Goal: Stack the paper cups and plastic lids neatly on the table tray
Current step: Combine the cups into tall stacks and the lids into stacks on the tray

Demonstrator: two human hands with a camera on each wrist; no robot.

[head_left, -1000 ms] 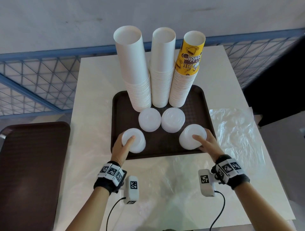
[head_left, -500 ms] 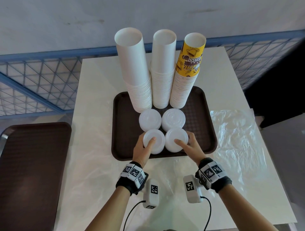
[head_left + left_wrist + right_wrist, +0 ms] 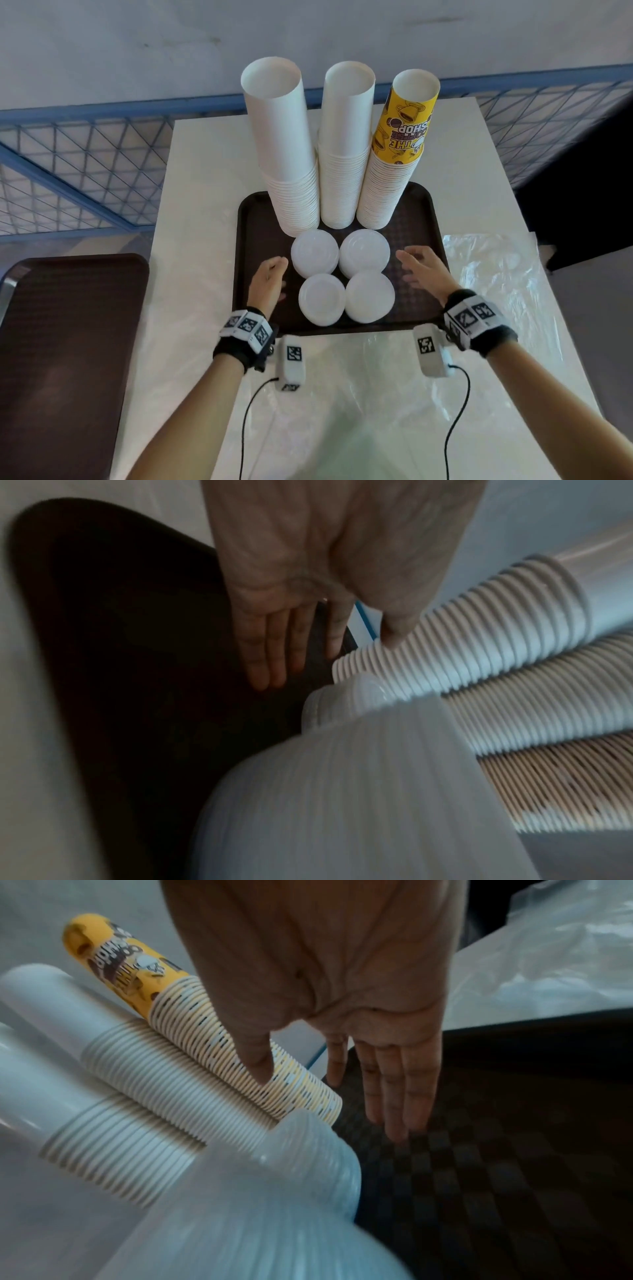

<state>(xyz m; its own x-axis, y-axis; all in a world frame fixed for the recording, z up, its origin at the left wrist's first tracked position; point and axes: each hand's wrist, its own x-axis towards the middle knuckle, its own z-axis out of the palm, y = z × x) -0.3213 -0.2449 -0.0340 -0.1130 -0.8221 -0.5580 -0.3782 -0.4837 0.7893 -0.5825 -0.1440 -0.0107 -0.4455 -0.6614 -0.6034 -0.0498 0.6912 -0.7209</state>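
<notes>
On the white table (image 3: pixel 205 171) the dark brown tray (image 3: pixel 255 233) serves as the landmark; along its far edge stand three tall stacks of paper cups side by side, a white stack (image 3: pixel 291 171) at the far left, a second white stack (image 3: pixel 342 164) in the middle, and a stack topped by a yellow printed cup (image 3: pixel 404 137) at the far right; just nearer on the tray sit four piles of plastic lids in a tight square, far-left pile (image 3: pixel 314 253), far-right pile (image 3: pixel 364 253), near-left pile (image 3: pixel 321 298) and near-right pile (image 3: pixel 369 296), neighbours touching or nearly so; the left hand (image 3: pixel 269 282) is over the tray's left part, beside the lids, its grip spread with fingers (image 3: pixel 274 653) straight and holding nothing; the right hand (image 3: pixel 424 270) is over the tray's right part, grip likewise spread, fingers (image 3: pixel 394 1085) extended and empty; clear plastic sheeting (image 3: pixel 496 274) lies on the table right of the tray; a second brown tray (image 3: pixel 68 342) sits well left of it.
</notes>
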